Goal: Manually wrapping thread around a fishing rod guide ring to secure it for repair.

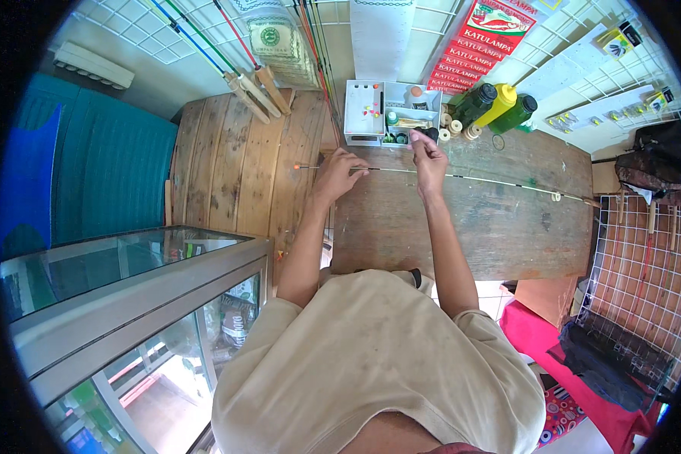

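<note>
Thin rod: it runs left to right across your dark tabletop (461,234) – the thin rod (492,180) passes at your left fingertips and beneath your right wrist.
Rod ends: the orange tip (297,166) sits left of your left hand, over the plank surface (212,174); the other end reaches the far right, near a pale ring (556,197).
Left hand: your left hand (340,172) is palm down, wrist bent inward, thumb and fingers pinched on the rod.
Right hand: your right hand (430,161) is raised above the rod, fingers curled, fingertips by a black object (430,132) – you cannot tell here whether they grip it.
Between hands: your 2 hands are apart, a bare stretch of rod between them.
Beyond: a white tray (354,125), pale spools (473,132), then 3 bottles, the middle 1 a yellow bottle (501,106).
</note>
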The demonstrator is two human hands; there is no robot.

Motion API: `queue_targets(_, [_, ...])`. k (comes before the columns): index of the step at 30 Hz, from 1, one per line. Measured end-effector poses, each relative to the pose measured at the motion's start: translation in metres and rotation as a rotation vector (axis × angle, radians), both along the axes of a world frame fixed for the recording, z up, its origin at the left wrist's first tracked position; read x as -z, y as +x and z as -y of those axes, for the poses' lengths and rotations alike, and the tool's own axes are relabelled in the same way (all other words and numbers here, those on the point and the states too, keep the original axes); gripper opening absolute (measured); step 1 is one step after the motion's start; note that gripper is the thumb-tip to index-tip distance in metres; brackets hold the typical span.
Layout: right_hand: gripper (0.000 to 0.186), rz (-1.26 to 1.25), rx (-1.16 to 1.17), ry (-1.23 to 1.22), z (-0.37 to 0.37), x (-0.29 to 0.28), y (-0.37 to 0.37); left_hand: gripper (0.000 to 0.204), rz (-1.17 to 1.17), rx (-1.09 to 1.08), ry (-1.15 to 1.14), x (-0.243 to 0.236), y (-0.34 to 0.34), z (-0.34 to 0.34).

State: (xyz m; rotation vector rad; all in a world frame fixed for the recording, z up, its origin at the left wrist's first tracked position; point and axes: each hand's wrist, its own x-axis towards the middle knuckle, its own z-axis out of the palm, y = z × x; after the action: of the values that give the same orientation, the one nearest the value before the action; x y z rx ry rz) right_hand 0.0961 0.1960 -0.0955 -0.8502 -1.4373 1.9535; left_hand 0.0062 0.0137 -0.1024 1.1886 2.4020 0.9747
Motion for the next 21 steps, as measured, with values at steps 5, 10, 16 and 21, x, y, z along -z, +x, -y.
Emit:
queue_targets(5, [0.017, 0.080, -0.182, 0.210, 0.007, 0.006, 0.001, 0.016, 0.017, 0.010, 0.093, 0.007, -0.003, 0.000])
queue_targets(10, [0.014, 0.064, -0.258, 0.322, 0.009, 0.021, 0.001, 0.015, 0.029, 0.016, 0.128, 0.002, -0.002, -0.002])
queue_targets(16, [0.012, 0.109, -0.248, 0.346, 0.014, 0.013, -0.002, 0.015, 0.063, -0.014, 0.065, -0.003, -0.001, -0.001])
queue_targets(21, [0.012, 0.150, -0.250, 0.349, 0.010, 0.014, -0.003, 0.014, 0.051, 0.027, 0.056, 0.001, -0.003, -0.003])
